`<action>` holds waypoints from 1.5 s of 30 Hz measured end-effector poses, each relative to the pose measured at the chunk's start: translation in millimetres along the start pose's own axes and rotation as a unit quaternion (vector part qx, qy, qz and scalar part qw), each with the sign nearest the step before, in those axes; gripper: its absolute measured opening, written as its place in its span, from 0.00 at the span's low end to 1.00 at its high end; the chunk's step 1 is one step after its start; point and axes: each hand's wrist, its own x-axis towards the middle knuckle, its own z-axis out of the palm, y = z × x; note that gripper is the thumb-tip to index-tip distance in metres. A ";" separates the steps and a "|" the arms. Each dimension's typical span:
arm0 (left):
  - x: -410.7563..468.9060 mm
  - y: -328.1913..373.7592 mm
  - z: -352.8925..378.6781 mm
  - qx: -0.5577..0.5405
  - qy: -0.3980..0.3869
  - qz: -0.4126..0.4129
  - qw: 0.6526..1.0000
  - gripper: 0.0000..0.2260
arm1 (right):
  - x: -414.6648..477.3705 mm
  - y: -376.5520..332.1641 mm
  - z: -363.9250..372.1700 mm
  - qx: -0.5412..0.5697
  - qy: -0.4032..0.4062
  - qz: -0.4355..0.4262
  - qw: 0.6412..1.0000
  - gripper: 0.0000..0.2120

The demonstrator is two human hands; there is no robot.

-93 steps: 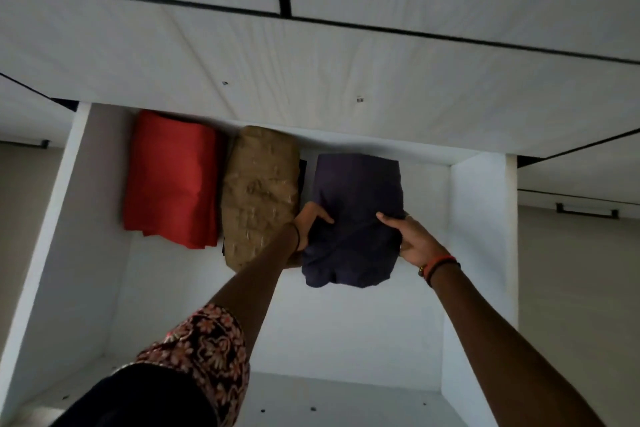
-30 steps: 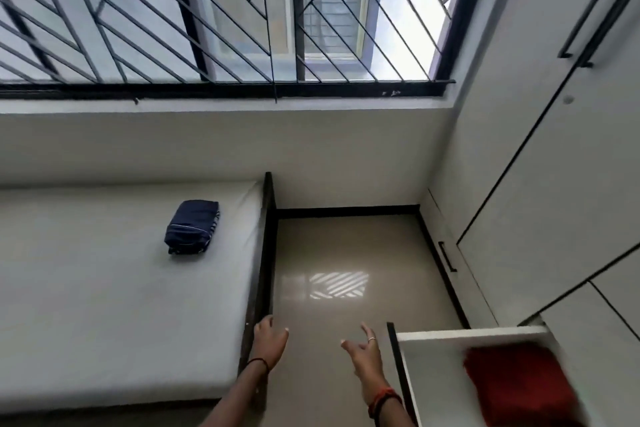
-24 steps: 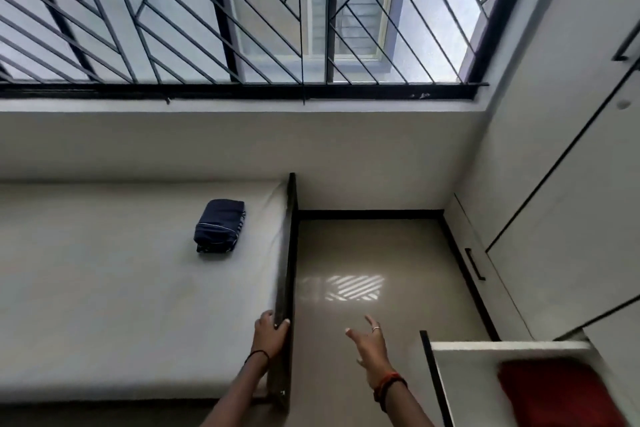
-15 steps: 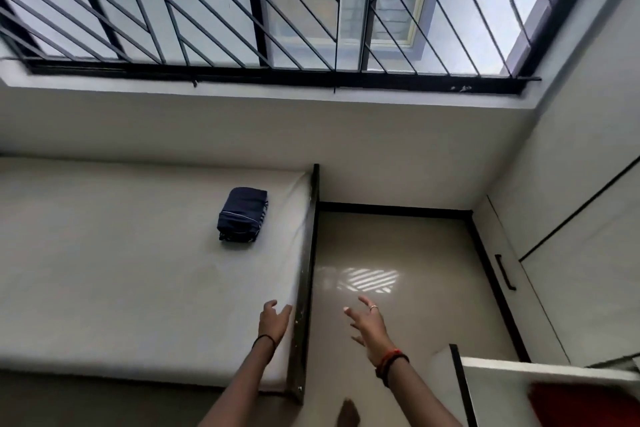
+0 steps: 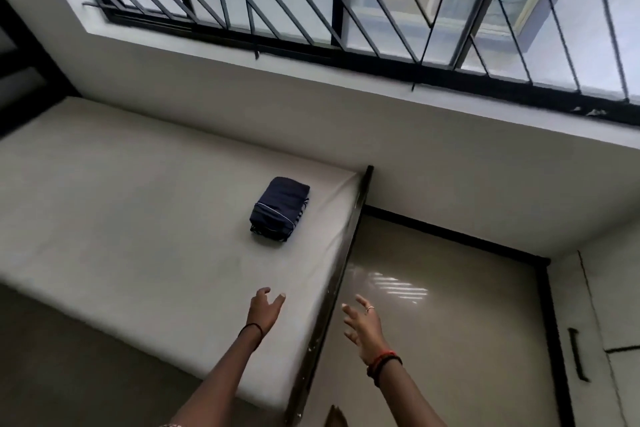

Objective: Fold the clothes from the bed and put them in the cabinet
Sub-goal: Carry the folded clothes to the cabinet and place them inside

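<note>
the folded navy garment point(image 5: 280, 208) on the bed point(image 5: 138, 204) is judged soft and light, best gripped across both sides; left hand point(image 5: 265, 308) and right hand point(image 5: 360, 322) are spread, empty.

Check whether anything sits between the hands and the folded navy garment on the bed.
Nothing visible. Only bare mattress lies between the left hand and the folded navy garment. The right hand hangs over the floor, beyond the dark bed frame.

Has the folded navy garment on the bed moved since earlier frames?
No. The navy garment still lies near the far right corner of the mattress; only the camera shifted.
</note>
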 end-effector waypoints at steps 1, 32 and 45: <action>2.5 -0.1 -2.0 0.004 0.003 -0.009 1.000 0.23 | 6.1 -0.9 2.1 -0.005 0.004 0.007 1.000 0.26; 461.1 3.4 -80.5 -0.002 -0.075 -0.035 0.997 0.18 | 405.9 -27.2 219.3 -0.064 0.063 0.052 0.995 0.36; 513.2 -0.6 -57.6 -0.107 -0.187 -0.079 0.973 0.21 | 458.5 -19.9 255.0 -0.012 -0.030 0.066 0.997 0.30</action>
